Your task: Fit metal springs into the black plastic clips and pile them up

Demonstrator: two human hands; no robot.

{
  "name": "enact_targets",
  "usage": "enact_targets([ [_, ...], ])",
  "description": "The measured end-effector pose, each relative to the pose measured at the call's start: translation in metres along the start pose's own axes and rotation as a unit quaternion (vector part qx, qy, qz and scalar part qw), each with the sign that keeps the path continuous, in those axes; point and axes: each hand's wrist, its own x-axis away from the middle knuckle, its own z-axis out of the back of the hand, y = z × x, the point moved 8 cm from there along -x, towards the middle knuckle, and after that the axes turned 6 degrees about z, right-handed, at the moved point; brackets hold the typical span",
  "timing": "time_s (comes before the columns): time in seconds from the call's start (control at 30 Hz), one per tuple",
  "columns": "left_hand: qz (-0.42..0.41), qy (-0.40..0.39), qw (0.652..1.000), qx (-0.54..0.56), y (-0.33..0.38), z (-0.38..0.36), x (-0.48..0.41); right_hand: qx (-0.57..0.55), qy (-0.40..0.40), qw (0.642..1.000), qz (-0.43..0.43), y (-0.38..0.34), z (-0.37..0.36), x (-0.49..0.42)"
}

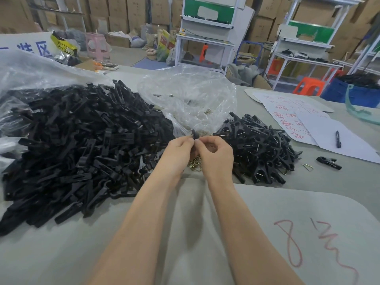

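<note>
Grey desk (329, 177), heaped
Bears a heap of black clip halves (82, 140) left, smaller clip pile (261, 149) right, clear bag (191, 99) and brass springs (195, 161) between, white papers (329, 128) far right

left hand (178, 149) and right hand (216, 154) pinching one black clip (194, 134), clip heap (82, 140) left, assembled pile (261, 149) right

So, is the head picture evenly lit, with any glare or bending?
Head view: soft even light, faint shadows; white glare on the crumpled clear plastic bag; wide-angle bending tilts the white metal workbench at right; the small black plastic clip, pinched by left hand and right hand, shows little detail.
</note>
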Motion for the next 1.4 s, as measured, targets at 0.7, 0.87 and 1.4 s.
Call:
enact_targets([
  [0.7, -0.020, -0.009, 0.999, 0.035, 0.007, 0.006, 0.005, -0.011, -0.049, 0.999, 0.009, -0.012, 0.007, -0.007],
  [0.87, -0.057, 0.051, 0.997, 0.000, 0.014, 0.017, 0.008, 0.010, -0.016, 0.999, 0.037, -0.017, 0.013, -0.008],
  [1.4, -0.099, 0.043, 0.994, -0.033, 0.025, 0.010, 0.013, -0.082, -0.021, 0.996, -0.024, -0.015, 0.011, -0.010],
])
